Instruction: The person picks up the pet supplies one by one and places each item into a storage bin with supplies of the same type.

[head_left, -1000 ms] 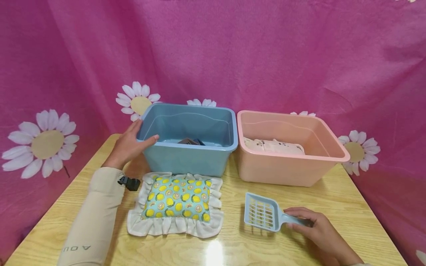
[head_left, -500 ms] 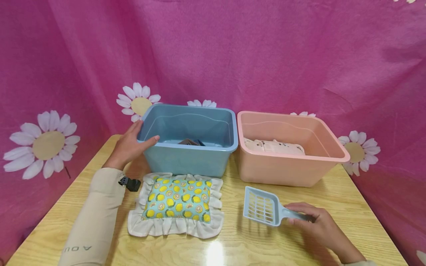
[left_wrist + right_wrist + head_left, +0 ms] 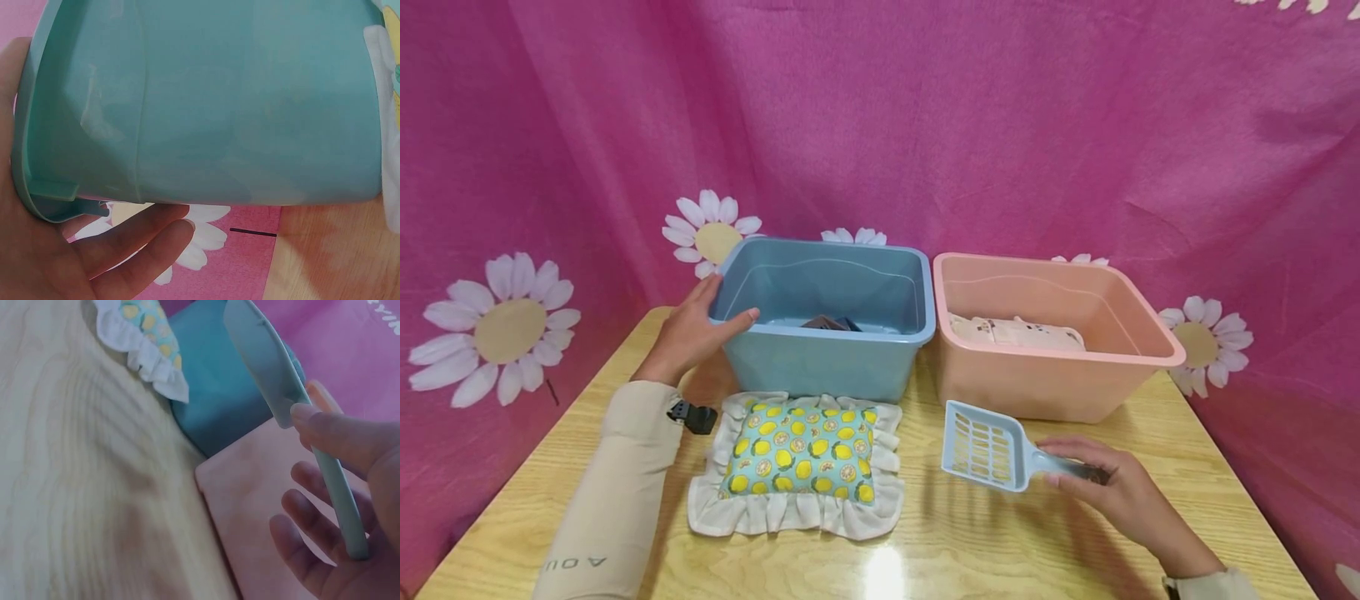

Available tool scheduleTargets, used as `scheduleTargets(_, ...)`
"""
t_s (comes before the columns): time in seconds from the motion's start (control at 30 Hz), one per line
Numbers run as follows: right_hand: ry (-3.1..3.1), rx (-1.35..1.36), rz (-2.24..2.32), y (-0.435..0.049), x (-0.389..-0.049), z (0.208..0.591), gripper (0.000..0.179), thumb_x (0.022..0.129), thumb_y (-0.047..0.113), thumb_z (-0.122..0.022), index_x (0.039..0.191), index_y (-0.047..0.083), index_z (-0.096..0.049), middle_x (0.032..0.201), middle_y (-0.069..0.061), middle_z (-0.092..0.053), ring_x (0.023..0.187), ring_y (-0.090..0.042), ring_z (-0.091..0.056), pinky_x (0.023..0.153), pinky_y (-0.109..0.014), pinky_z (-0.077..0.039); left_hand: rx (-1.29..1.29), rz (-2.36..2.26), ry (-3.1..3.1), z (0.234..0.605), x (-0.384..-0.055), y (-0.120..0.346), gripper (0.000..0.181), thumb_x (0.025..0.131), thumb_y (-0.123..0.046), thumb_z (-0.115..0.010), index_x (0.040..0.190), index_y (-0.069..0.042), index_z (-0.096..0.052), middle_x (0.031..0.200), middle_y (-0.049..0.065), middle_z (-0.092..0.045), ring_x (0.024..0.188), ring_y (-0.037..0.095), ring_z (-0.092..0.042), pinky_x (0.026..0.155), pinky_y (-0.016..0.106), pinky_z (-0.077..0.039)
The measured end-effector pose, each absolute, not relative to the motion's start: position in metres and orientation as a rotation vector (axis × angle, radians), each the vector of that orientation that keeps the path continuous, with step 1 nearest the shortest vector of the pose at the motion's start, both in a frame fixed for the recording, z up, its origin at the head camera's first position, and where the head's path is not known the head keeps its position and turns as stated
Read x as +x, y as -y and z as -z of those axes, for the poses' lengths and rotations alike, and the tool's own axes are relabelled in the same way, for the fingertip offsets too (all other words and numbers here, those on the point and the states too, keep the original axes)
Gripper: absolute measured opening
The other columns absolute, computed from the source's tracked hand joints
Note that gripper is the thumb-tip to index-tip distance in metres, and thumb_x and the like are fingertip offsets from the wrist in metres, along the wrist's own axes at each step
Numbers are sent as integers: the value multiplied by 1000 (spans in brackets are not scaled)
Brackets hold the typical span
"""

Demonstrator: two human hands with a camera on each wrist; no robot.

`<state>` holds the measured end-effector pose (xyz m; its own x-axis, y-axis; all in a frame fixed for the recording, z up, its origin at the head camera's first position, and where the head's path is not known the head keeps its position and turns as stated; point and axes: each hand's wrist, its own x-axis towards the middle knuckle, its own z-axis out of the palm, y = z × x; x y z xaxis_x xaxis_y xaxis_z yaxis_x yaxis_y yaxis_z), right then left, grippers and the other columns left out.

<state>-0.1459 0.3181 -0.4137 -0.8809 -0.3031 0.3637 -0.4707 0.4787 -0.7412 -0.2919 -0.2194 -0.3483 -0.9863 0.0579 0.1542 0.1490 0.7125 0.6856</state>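
Observation:
In the head view my left hand (image 3: 688,333) rests on the near left corner of the blue plastic bin (image 3: 820,362), thumb along the front rim. The left wrist view shows its fingers (image 3: 147,247) loosely extended beside the bin's outer wall. My right hand (image 3: 1123,492) pinches the handle of a light blue slotted litter scoop (image 3: 1024,460) between thumb and forefinger. The other fingers are spread loosely, as the right wrist view shows. The scoop hangs above the table, before the pink bin (image 3: 1045,383), its slotted head to the left. Both bins stand side by side.
A lemon-print pillow (image 3: 801,450) with a white frill lies before the blue bin. Small dark items (image 3: 831,323) lie in that bin, partly hidden. A cream patterned cloth item (image 3: 1018,333) lies in the pink bin. A magenta daisy-print cloth (image 3: 880,125) hangs behind the wooden table (image 3: 970,558).
My right hand has raised the litter scoop from near the tabletop and brought it slightly forward, towards the pink bin. The left hand stays on the blue bin.

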Motion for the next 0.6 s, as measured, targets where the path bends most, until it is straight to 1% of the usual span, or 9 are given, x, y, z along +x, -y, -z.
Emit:
scheduleTargets(0.1, 2534, 634, -1388, -315, -148, 409, 34, 81, -1, -74, 115, 4, -70, 112, -5, -69, 99, -4, -62, 71, -22, -56, -170, 1130, 2795, 348, -292, 220, 99, 85, -64, -57, 157, -21, -4, 161, 10, -11, 138, 46, -25, 98, 72, -32)
scheduleTargets(0.17, 2518, 627, -1419, -313, -150, 407, 33, 81, -2, -73, 114, 1, -69, 112, -5, -69, 98, -5, -63, 71, -23, -56, -171, 1129, 2795, 348, -291, 220, 99, 85, -64, -56, 157, -20, -4, 161, 10, -11, 138, 47, -25, 97, 72, -32)
scheduleTargets(0.3, 2497, 626, -1420, -310, -152, 403, 33, 81, -3, -73, 114, 0, -69, 115, -11, -67, 98, -5, -63, 73, -22, -56, -173, 1129, 2795, 347, -291, 220, 99, 85, -64, -57, 157, -20, -4, 161, 11, -11, 137, 48, -26, 96, 72, -33)
scheduleTargets(0.4, 2504, 607, -1405, -308, -153, 399, 32, 82, -2, -73, 113, 3, -71, 116, -14, -66, 98, -5, -64, 74, -22, -56, -167, 1122, 2798, 347, -292, 220, 100, 85, -65, -57, 157, -20, -5, 161, 11, -11, 137, 48, -26, 96, 72, -34)
scheduleTargets(0.6, 2505, 598, -1430, -303, -156, 389, 31, 83, 0, -72, 114, 3, -70, 116, -13, -65, 94, -6, -65, 72, -23, -57, -161, 1127, 2801, 347, -291, 219, 100, 84, -65, -57, 157, -20, -5, 161, 11, -11, 137, 48, -26, 96, 72, -34)
